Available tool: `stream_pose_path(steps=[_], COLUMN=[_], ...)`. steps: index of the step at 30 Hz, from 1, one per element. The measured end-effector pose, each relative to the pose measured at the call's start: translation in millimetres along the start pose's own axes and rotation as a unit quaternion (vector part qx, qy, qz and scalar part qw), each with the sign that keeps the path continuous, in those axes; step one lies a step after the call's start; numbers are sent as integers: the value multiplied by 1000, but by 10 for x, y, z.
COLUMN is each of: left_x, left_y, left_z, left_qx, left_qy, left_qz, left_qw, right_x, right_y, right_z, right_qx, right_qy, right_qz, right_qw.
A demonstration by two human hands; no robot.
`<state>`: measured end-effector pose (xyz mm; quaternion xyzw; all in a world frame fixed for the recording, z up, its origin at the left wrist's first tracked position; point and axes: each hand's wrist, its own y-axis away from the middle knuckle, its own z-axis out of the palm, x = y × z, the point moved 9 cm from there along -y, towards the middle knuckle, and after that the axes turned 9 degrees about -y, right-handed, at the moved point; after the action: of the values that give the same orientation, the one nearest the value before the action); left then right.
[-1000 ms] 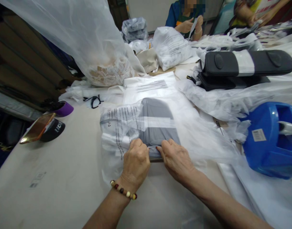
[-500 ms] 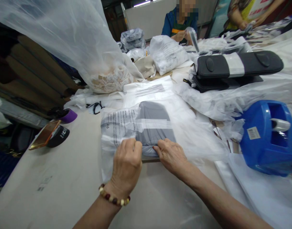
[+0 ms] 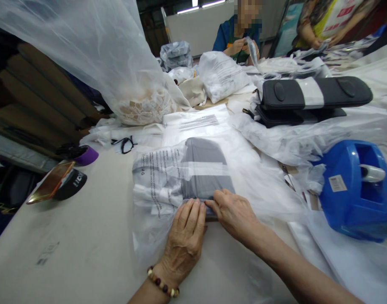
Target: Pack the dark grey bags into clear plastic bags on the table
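Note:
In the middle of the table lies a dark grey soft item (image 3: 202, 184) with a pale strip (image 3: 207, 169) across it, inside a clear plastic bag (image 3: 153, 181) printed with dark text. My left hand (image 3: 186, 236), with a bead bracelet at the wrist, rests on the near edge of the bag, its fingers stretched out side by side and its thumb tucked below. Beside it, my right hand (image 3: 233, 211) is closed in a pinch on the bag's near edge, at the right corner of the grey item. The two hands' fingertips almost meet.
A blue tape dispenser (image 3: 339, 207) stands at the right, with black padded cases (image 3: 326, 93) behind it. At the left are a phone (image 3: 50, 181) on a stand and a purple holder (image 3: 87, 155). A large hanging plastic bag (image 3: 95, 55) reaches the table. Two people work opposite.
My left hand has gone from a closed fist on the bag to stretched fingers, moving right toward my right hand. My right hand has shifted slightly right and nearer to me.

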<state>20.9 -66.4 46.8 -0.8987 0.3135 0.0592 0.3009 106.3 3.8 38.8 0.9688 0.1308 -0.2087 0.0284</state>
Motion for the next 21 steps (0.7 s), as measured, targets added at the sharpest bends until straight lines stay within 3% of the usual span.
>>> stream_pose_path(steps=[2,4,8,10,15,21], left_x=[2,5,-26,-42,-52,-71], left_y=[-4,-15,-47,-60,-74,-55], left_z=[-14,-40,-68,-75,-86,-65], left_qx=[5,12,19,23,32,26], left_qy=[4,9,23,30,37,43], left_qz=[-9,-12,-23,-27,-29,-29], left_qw=[1000,1000,999,999,998,998], right_x=[16,-10,-72,-39,56,207], right_y=[24,83,316,396,465,360], right_z=[-30,-109,-266,-304,-314,-206], right_qx=[27,96,229,236,184,201], right_qy=[22,56,87,57,-14,23], right_qz=[-21,-72,-181,-205,-252,-227], right_qw=[999,991,952,948,950,953])
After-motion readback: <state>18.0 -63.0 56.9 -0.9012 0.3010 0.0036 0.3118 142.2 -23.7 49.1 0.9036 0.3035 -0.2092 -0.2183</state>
